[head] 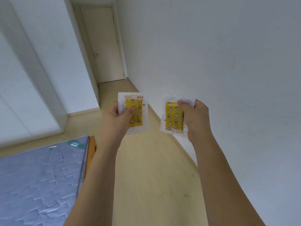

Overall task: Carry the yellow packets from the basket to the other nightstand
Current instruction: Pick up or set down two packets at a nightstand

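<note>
Head view: the left hand pinches one yellow packet upright, thumb on its front. The right hand grips a second yellow packet by its right edge. Both packets hang in the air above the wooden floor, beside the bed.

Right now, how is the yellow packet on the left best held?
By its clear sealed border, from the left side, as the left hand holds the left yellow packet: thumb across the front, fingers behind. It is flat and thin, so pinching its faces suits it.
</note>
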Demonstrator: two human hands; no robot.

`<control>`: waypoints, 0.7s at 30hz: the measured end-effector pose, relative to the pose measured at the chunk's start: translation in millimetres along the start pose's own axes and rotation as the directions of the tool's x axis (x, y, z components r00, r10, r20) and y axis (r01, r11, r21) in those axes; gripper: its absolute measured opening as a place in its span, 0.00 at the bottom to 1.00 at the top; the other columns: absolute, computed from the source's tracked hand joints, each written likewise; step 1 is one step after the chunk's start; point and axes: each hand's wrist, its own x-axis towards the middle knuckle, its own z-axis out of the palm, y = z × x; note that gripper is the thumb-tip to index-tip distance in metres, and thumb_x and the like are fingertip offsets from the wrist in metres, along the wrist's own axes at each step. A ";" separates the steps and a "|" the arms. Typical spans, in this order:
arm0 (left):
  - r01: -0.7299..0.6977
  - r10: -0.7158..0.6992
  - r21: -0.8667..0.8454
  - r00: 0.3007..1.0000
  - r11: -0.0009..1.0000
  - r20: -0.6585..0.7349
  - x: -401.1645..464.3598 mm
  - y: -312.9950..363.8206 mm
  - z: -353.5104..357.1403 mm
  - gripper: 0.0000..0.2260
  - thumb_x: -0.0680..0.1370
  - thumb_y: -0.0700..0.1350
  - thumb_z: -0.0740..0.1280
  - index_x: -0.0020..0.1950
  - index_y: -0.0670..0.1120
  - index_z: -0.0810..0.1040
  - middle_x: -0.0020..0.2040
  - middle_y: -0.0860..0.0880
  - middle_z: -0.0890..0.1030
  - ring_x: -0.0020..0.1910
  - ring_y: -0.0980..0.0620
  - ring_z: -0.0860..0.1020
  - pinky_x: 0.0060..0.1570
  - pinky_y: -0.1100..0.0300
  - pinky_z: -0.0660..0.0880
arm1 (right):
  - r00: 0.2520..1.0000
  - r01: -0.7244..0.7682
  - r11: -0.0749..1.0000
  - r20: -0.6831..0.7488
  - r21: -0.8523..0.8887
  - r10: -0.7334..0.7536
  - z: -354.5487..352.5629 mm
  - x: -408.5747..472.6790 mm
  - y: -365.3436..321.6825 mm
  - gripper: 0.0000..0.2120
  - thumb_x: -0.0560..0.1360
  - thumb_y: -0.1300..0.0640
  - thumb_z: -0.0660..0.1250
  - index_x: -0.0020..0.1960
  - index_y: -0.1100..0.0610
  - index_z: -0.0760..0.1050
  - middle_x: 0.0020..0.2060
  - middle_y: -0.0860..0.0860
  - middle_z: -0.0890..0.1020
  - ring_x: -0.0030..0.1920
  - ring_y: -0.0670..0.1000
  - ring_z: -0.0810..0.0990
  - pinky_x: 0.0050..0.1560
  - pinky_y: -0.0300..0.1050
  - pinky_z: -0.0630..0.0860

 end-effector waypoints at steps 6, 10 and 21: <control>0.041 -0.030 0.048 0.976 0.998 -0.217 104.3 -28.9 -32.1 0.05 0.77 0.42 0.70 0.51 0.49 0.82 0.45 0.53 0.86 0.43 0.54 0.84 0.42 0.56 0.82 | 0.984 -0.065 0.997 0.164 -0.043 0.071 96.7 116.6 31.1 0.02 0.75 0.60 0.67 0.45 0.57 0.79 0.42 0.55 0.84 0.40 0.55 0.85 0.34 0.52 0.82; 0.087 -0.071 0.035 0.942 0.996 -0.327 175.8 -64.2 -48.6 0.05 0.77 0.41 0.69 0.50 0.49 0.82 0.44 0.52 0.86 0.42 0.53 0.84 0.37 0.62 0.80 | 0.958 -0.094 0.993 0.265 -0.072 0.110 162.2 185.6 69.3 0.02 0.75 0.60 0.68 0.44 0.55 0.80 0.40 0.53 0.84 0.39 0.54 0.85 0.38 0.56 0.83; 0.077 -0.063 0.021 0.920 0.997 -0.386 446.2 -135.2 -79.6 0.07 0.77 0.43 0.69 0.53 0.50 0.82 0.45 0.53 0.86 0.43 0.54 0.85 0.42 0.57 0.80 | 0.902 -0.071 0.993 0.419 -0.096 0.105 367.0 402.9 124.8 0.02 0.75 0.60 0.68 0.45 0.55 0.80 0.42 0.55 0.84 0.41 0.55 0.85 0.40 0.57 0.83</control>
